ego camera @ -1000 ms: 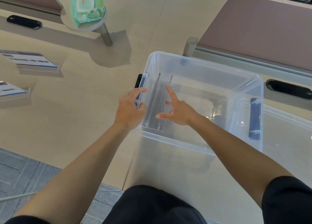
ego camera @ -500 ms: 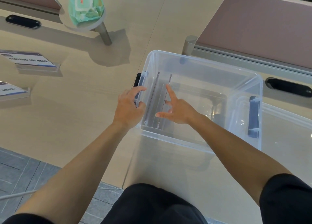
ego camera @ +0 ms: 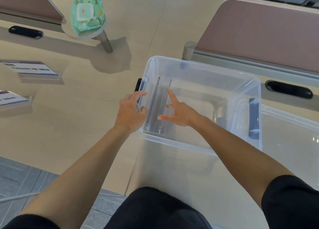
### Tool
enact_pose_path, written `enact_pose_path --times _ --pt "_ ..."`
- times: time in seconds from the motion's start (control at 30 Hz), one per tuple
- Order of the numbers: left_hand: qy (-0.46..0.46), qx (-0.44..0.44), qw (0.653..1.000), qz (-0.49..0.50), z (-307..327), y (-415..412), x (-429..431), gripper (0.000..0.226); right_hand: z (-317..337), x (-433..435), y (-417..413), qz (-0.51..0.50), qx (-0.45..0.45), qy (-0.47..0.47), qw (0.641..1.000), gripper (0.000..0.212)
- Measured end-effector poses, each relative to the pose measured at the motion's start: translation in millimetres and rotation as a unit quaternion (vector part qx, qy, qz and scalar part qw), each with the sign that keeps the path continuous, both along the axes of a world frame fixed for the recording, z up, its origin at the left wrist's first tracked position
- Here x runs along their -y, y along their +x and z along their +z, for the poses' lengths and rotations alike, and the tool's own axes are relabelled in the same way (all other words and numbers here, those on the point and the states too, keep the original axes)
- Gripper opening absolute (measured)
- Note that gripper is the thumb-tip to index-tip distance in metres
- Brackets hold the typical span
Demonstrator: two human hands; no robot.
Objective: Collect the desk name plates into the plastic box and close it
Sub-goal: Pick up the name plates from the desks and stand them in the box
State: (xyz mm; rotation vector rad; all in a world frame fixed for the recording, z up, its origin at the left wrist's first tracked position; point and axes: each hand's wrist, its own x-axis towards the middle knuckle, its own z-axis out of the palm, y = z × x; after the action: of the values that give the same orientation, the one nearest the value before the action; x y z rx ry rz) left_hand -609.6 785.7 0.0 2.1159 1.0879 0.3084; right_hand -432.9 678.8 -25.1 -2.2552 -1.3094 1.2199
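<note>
Clear box [ego camera: 198, 145] is sitting open on the desk [ego camera: 77, 116], right of centre. Two plates [ego camera: 153, 99] are standing on edge inside, along its left wall. The left hand [ego camera: 130, 111] is gripping the left rim by the latch, fingers curled over it, bracing the box. The right hand [ego camera: 179, 114] is reaching inside, index and thumb spread straight and resting on the inner plate's top edge, clamping nothing. Likely squaring the pair up.

To do it well: keeping both upright, parallel and tight to the left wall, leaving room for the rest.

Two more plates [ego camera: 32, 69] are lying far left on the desk, well apart from the box. The lid [ego camera: 290, 142] appears to be lying just right of the box, not yet on.
</note>
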Motion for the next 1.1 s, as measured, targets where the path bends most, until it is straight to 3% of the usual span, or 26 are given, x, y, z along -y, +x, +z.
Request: enact_pose_path --times 0.1,0.23,0.33,0.57,0.83,1.1 --pt "0.053 -0.034 0.998 -0.015 5.3 0.1 3.7 0.048 26.0 11.2 9.0 -0.048 0.015 0.009 0.999 0.102" --pt "0.114 -0.014 0.993 -0.038 12.7 -3.1 11.4 0.043 73.1 49.5 15.2 -0.087 0.120 0.010 0.989 0.061" --pt "0.131 0.004 0.986 -0.103 23.2 5.2 21.7 0.038 106.4 94.1 3.6 -0.157 0.153 0.016 0.976 0.049" --pt "0.056 0.074 0.967 -0.239 43.5 27.8 87.5 0.031 157.9 213.7 -30.7 -0.321 0.221 -0.030 0.920 0.046" --pt "0.064 0.040 0.918 -0.391 57.4 70.2 203.3 0.026 158.6 357.2 -66.4 -0.415 0.243 -0.086 0.873 0.045" --pt "0.084 0.020 0.873 -0.480 75.6 134.2 351.0 0.025 159.7 516.9 -51.5 -0.503 0.241 -0.047 0.829 0.047"
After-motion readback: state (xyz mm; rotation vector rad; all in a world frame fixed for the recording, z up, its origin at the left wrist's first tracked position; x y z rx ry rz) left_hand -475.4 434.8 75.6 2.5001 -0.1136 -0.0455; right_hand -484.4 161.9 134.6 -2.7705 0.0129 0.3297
